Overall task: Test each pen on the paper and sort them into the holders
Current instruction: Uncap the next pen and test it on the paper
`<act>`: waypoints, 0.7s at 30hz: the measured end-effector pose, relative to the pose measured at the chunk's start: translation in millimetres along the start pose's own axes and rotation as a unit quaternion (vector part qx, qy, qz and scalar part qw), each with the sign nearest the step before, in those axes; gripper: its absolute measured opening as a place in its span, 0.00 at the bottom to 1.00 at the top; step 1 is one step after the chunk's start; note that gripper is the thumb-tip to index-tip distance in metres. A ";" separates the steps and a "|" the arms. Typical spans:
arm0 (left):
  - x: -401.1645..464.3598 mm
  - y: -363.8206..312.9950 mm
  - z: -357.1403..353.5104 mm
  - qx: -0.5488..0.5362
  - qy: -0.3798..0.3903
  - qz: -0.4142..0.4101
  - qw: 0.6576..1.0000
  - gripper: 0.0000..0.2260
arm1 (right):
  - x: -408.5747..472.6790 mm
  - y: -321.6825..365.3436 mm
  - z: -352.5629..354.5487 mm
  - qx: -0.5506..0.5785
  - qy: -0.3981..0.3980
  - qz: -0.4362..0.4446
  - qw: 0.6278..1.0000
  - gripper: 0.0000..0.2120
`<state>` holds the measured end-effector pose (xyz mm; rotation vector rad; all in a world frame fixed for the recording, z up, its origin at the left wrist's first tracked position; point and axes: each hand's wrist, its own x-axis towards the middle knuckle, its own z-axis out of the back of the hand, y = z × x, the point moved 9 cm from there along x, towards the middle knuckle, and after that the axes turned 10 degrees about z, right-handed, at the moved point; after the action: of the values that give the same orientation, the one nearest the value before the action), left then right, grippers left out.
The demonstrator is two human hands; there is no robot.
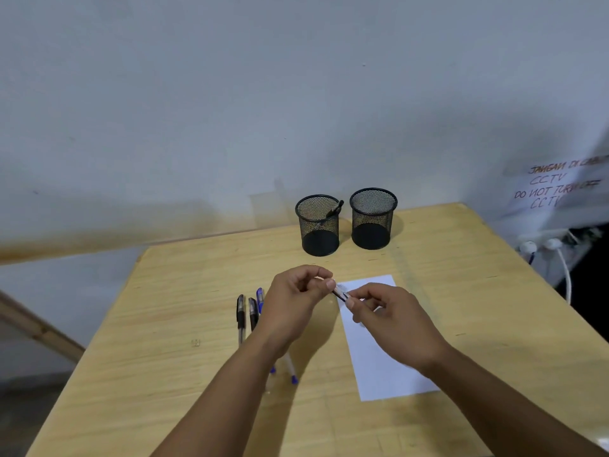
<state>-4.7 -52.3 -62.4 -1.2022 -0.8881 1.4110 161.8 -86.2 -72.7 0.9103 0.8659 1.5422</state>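
Observation:
Both hands meet over the top of the white paper [382,351] on the wooden table [461,291]. My left hand [293,301] and my right hand [389,311] each pinch one end of a pen [340,294], which shows only as a short dark piece between the fingertips. Several more pens lie in a row left of the paper: a black pen [241,316], another black pen [253,313] and a blue-capped pen [260,298], partly hidden under my left forearm. Two black mesh holders stand at the back: the left holder [318,225] has one pen in it, the right holder [373,219] looks empty.
A wall rises straight behind the holders. At the far right hang a handwritten sign [553,189] and white cables [565,268] past the table's edge. A wooden beam [39,328] slants at the left.

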 end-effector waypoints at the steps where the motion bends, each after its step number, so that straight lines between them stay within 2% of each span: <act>1: 3.6 1.0 6.3 0.007 -0.030 -0.001 1.000 0.03 | -0.9 -3.4 -0.8 0.014 0.004 -0.014 1.000 0.07; 3: 12.0 5.1 18.6 0.044 -0.080 0.005 0.996 0.06 | -3.7 -10.3 -4.2 0.061 0.017 -0.043 0.997 0.14; 6: 23.8 13.6 26.9 0.134 -0.093 0.018 0.986 0.08 | -6.7 -16.5 -2.6 0.113 0.007 -0.063 0.992 0.21; 11: 41.3 26.9 28.5 0.327 -0.106 0.038 0.938 0.11 | -9.1 -22.9 1.6 0.186 -0.040 -0.071 0.979 0.17; 16: 43.9 30.1 27.5 0.365 -0.127 0.032 0.922 0.14 | -9.5 -26.1 6.0 0.181 -0.063 -0.075 0.979 0.14; 19: 34.5 19.4 19.4 0.408 -0.152 -0.022 0.900 0.17 | -9.0 -28.1 5.8 0.176 -0.064 -0.081 0.979 0.12; 21: 20.8 13.9 7.2 0.387 -0.152 -0.064 0.907 0.16 | -7.7 -26.7 8.1 0.193 -0.078 -0.075 0.975 0.12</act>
<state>-14.2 -34.0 -78.4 -0.3219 -0.4980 1.6386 181.3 -89.7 -93.7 1.1978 1.1145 1.1745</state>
